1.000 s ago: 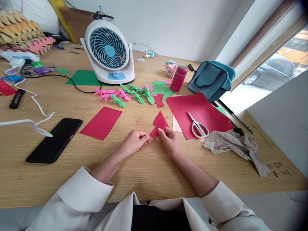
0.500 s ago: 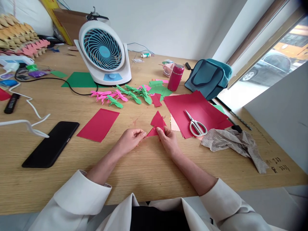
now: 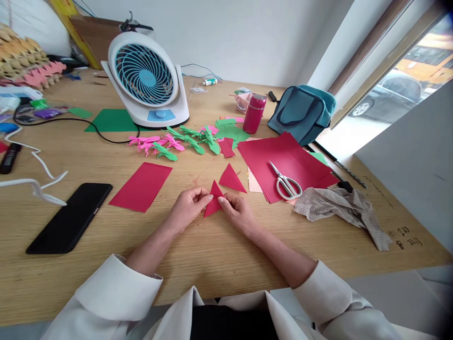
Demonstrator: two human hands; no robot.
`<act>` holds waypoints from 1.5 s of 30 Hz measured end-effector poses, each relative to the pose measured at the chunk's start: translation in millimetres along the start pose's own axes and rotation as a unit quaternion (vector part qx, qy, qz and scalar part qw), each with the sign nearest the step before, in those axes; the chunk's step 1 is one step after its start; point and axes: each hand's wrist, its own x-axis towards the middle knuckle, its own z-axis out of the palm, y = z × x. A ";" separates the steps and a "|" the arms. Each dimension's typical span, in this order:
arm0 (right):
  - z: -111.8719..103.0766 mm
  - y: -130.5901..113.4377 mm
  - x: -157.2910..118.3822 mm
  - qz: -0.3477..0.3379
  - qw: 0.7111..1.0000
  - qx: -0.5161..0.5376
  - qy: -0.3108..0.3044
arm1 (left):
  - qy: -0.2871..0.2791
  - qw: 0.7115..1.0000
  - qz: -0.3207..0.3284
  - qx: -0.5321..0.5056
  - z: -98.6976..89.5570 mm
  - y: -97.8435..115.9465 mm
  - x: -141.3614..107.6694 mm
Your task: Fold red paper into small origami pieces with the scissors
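Between my two hands is a small folded red paper (image 3: 213, 202), pointed at its top and bottom. My left hand (image 3: 191, 206) pinches its left side between thumb and fingers. On its right side, my right hand (image 3: 236, 212) grips it with the thumb on top. A red paper triangle (image 3: 232, 179) lies flat on the table just beyond my right hand. To the left rests a red paper rectangle (image 3: 141, 187). White-handled scissors (image 3: 286, 183) lie on a stack of large red sheets (image 3: 258, 158) at the right.
Folded green and pink paper pieces (image 3: 177, 140) lie in front of a fan (image 3: 146, 80). A black phone (image 3: 71, 218) is at the left. A red bottle (image 3: 254, 113), a teal bag (image 3: 300, 113) and a crumpled cloth (image 3: 339, 208) are at the right.
The folded red paper has moved left and nearer to me, apart from the red triangle behind it. My left hand now pinches its left side.
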 end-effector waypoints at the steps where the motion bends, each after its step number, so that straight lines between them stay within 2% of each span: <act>1: -0.2 1.0 0.4 -0.004 1.000 0.014 0.001 | 0.006 1.000 -0.005 -0.005 -0.4 -1.3 0.3; 7: 0.6 9.4 2.4 -0.002 0.996 0.089 0.005 | 0.037 0.998 -0.018 -0.050 1.1 0.9 1.6; 11: 2.4 13.5 1.8 -0.009 0.995 0.098 -0.001 | 0.039 0.997 -0.014 -0.071 1.8 3.1 1.8; 20: 4.1 10.0 0.5 -0.027 0.989 0.144 0.003 | 0.065 0.997 0.037 0.028 -2.1 -7.1 5.4; 25: 4.5 10.2 1.3 -0.029 0.988 0.155 -0.002 | 0.062 0.996 0.044 0.041 -2.0 -9.0 5.9; 32: 4.8 15.8 2.4 -0.031 0.992 0.118 0.013 | 0.044 0.998 0.047 -0.021 1.7 -6.2 6.9; 37: 2.8 14.7 2.6 -0.040 0.996 0.084 0.011 | 0.070 0.995 0.062 0.020 0.0 -4.1 5.1; 42: 0.5 13.6 1.6 -0.064 0.996 0.047 0.031 | 0.071 0.993 0.072 0.053 -3.1 -6.6 5.2; 45: -2.4 7.6 0.6 -0.087 0.996 0.019 0.020 | 0.057 0.991 0.073 0.094 -3.7 -5.3 4.6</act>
